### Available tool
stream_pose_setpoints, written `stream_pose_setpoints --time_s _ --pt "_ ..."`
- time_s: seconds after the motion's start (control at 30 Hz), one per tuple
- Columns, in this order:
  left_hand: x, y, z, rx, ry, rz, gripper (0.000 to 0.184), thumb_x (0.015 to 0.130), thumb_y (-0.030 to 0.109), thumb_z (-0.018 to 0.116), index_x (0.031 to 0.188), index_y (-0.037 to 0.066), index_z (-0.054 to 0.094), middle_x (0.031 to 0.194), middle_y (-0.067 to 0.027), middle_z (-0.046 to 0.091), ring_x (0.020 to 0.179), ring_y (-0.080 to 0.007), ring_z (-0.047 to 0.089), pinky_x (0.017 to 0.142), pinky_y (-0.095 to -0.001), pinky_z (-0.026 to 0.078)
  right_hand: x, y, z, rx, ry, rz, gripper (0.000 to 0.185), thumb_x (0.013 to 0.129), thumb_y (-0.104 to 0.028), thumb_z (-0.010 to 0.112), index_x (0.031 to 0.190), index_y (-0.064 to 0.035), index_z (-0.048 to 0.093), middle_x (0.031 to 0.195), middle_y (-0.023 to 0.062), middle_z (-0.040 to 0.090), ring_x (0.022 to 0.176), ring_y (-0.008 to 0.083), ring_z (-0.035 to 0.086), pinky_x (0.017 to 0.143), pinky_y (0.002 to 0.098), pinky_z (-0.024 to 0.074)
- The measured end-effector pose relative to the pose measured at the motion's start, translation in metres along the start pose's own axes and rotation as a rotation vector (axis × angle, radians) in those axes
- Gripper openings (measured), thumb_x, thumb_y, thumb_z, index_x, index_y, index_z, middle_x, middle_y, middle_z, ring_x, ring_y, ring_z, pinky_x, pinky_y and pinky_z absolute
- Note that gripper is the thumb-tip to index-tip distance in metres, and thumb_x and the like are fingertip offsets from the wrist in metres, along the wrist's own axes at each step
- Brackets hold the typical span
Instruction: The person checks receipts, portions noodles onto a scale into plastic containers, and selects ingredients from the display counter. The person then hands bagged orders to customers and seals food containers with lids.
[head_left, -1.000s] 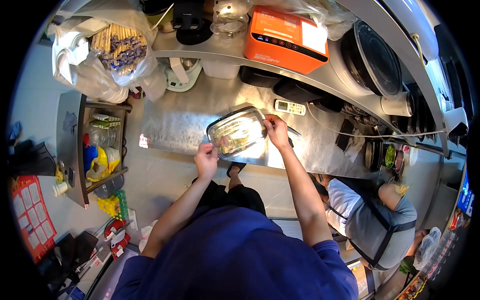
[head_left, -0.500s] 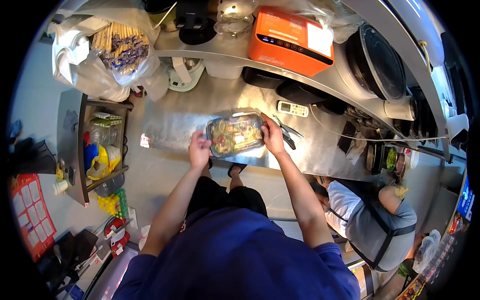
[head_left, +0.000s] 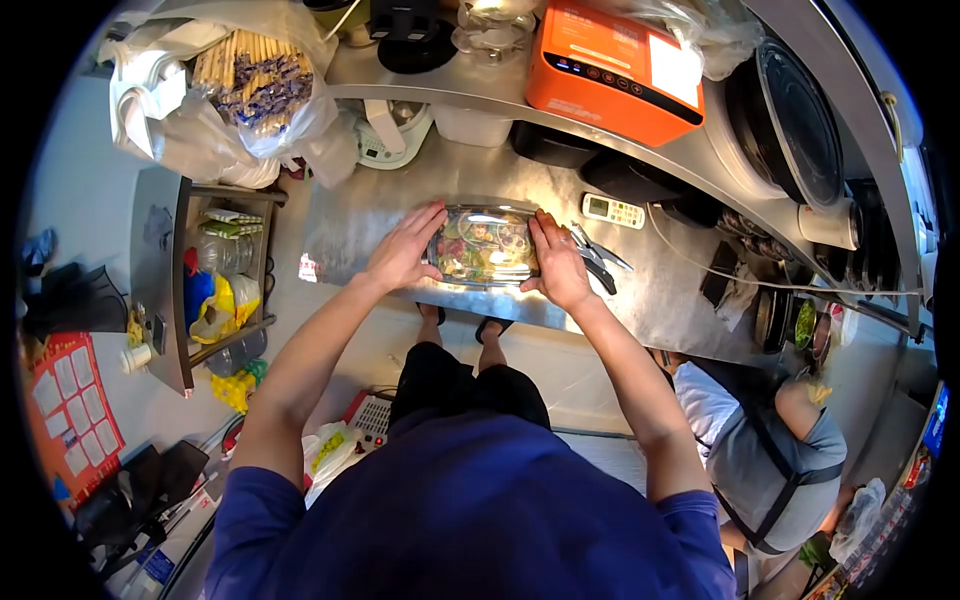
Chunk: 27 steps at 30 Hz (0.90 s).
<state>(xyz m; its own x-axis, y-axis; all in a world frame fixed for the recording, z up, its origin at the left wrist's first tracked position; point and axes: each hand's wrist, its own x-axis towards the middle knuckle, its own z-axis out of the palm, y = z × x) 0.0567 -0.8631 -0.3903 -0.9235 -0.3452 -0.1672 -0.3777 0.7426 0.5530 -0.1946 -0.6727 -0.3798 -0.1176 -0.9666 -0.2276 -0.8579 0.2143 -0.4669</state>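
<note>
A takeaway food container (head_left: 486,246) with a shiny clear cover lies at the front of the steel table, mixed food showing through it. My left hand (head_left: 405,250) grips its left end, fingers on the upper corner and thumb near the lower one. Around the right end is my right hand (head_left: 560,262), its fingers along the edge and thumb at the lower corner. Just beyond that hand lie black-handled scissors (head_left: 600,264), partly spread.
A white remote control (head_left: 613,211) lies behind the scissors. The shelf above carries an orange box (head_left: 612,85) and a bag of wrapped chopsticks (head_left: 255,85). A green-white scale (head_left: 395,140) stands at the back. Another person (head_left: 775,450) is at the right.
Both hands have shifted from the container's lower sides to grip its two ends, fingers now lying along the edges. The camera view has moved slightly.
</note>
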Motion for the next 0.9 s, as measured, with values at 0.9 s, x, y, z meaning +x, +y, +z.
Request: stream_pose_setpoints --time_s 0.9 --pt "0.073 0.086 0.036 0.394 -0.266 0.164 0.141 0.042 0.044 0.093 0.155 0.028 0.011 0.159 -0.0170 0.014 0.145 -0.0382 0.016 0.104 -0.0698 0.026 -0.261 -0.096 0.123 0.507 0.479 0.952 0.057 0.078 -0.026 0.073 0.124 0.0031 0.055 0.130 0.0231 0.052 0.118 0.0395 0.051 0.101 0.0446 0.0433"
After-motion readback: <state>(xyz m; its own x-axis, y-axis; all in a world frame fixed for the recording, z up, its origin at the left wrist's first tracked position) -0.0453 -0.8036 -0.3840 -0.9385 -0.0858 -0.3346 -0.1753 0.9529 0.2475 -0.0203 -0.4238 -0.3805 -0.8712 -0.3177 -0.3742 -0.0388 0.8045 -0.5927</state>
